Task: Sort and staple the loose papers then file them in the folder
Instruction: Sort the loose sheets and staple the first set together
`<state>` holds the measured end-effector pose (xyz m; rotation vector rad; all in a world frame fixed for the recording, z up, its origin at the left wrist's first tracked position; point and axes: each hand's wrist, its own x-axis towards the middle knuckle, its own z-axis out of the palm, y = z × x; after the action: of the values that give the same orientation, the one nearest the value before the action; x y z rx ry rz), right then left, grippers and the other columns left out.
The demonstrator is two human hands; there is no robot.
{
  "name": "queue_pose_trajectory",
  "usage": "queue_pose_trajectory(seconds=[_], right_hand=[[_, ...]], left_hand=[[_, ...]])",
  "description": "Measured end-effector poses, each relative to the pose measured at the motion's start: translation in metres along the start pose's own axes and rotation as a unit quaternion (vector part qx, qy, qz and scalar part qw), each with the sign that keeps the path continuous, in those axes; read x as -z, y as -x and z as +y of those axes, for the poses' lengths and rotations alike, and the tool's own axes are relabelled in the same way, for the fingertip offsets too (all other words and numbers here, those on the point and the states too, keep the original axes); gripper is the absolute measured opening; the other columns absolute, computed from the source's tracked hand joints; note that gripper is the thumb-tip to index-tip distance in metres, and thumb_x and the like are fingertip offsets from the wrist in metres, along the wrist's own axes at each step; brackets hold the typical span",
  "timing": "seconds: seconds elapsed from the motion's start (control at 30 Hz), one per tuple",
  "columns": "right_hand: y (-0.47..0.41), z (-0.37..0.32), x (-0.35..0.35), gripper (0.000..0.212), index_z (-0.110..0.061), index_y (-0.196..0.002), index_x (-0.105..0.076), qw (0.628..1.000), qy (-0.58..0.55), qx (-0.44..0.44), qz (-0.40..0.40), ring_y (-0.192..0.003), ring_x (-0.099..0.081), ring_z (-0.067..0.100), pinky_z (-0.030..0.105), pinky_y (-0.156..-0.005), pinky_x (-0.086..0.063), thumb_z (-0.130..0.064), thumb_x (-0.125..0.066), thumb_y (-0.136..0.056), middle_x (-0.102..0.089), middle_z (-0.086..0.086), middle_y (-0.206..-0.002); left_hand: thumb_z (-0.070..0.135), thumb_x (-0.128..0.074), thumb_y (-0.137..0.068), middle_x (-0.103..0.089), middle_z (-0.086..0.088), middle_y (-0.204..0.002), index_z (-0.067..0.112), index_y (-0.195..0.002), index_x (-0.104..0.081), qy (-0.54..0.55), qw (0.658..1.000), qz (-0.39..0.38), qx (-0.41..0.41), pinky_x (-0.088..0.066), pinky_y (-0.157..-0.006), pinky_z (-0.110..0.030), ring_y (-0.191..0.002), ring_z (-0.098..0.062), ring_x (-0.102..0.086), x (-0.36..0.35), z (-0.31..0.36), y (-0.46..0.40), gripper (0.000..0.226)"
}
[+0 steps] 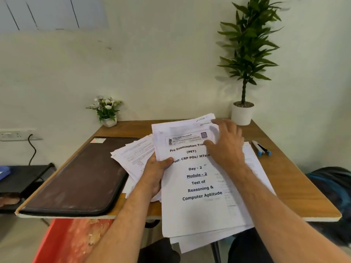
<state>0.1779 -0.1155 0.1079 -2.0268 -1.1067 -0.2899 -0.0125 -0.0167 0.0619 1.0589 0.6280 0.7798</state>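
Left hand (157, 171) gripped the paper stack (199, 186) at its nine o'clock edge, thumb on top; right hand (226, 143) lay spread and relaxed across the stack's two o'clock corner. The wooden table (296, 188) stood against a pale wall, with the closed brown folder (79, 179) at nine o'clock and the stapler (261, 148) at three. The top sheet read "Module - 2".

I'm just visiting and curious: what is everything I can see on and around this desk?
table: one, wooden, centre
folder: one, dark brown, closed, table's left
papers: a loose white stack, middle, overhanging the near edge
stapler: one, white, black and blue, right of papers
flower pot: one, white flowers, back left
tall plant: one, green, white pot, back right
left hand: grips the papers' left edge
right hand: rests on the top sheet
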Motion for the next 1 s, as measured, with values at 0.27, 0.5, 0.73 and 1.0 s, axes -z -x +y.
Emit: queue_pose_trajectory(seconds=[0.27,0.5,0.73,1.0], right_hand=[[0.022,0.054,-0.013,0.049,-0.02,-0.124,-0.059,0.878,-0.305,-0.257,-0.265,-0.08,-0.076,0.019,0.033,-0.062,-0.06,-0.022,-0.083,-0.081,-0.077,-0.001,-0.101],[0.031,0.074,-0.028,0.035,-0.015,-0.119,-0.064,0.846,-0.382,-0.286,-0.238,-0.083,-0.076,0.023,0.033,-0.061,-0.06,-0.01,-0.075,-0.087,-0.077,0.005,-0.102],[0.035,0.075,-0.035,0.021,-0.024,-0.111,-0.07,0.871,-0.357,-0.249,-0.228,-0.085,-0.075,0.012,0.029,-0.072,-0.06,-0.021,-0.072,-0.09,-0.077,-0.006,-0.101],[0.051,0.079,-0.033,0.025,-0.018,-0.114,-0.073,0.821,-0.432,-0.267,-0.262,-0.094,-0.075,0.024,0.039,-0.077,-0.06,-0.014,-0.073,-0.089,-0.077,0.001,-0.107]], left_hand=[[-0.004,-0.063,-0.091,-0.072,-0.021,-0.119,0.005,-0.128,-0.065,0.018,0.996,0.045,0.08,-0.052,-0.098,-0.059,-0.112,-0.043,-0.067,0.026,-0.035,-0.024,0.039],[-0.004,-0.067,-0.09,-0.073,-0.018,-0.119,0.004,-0.125,-0.067,-0.056,0.99,-0.007,0.13,-0.051,-0.103,-0.056,-0.112,-0.038,-0.069,0.028,-0.038,-0.036,0.036],[0.005,-0.061,-0.094,-0.072,-0.022,-0.116,0.0,-0.122,-0.067,-0.075,0.983,-0.002,0.165,-0.05,-0.101,-0.06,-0.112,-0.044,-0.067,0.023,-0.034,-0.036,0.03],[0.002,-0.075,-0.077,-0.071,-0.023,-0.12,0.0,-0.123,-0.068,-0.057,0.986,0.058,0.149,-0.052,-0.096,-0.063,-0.11,-0.044,-0.068,0.024,-0.043,-0.036,0.047]])
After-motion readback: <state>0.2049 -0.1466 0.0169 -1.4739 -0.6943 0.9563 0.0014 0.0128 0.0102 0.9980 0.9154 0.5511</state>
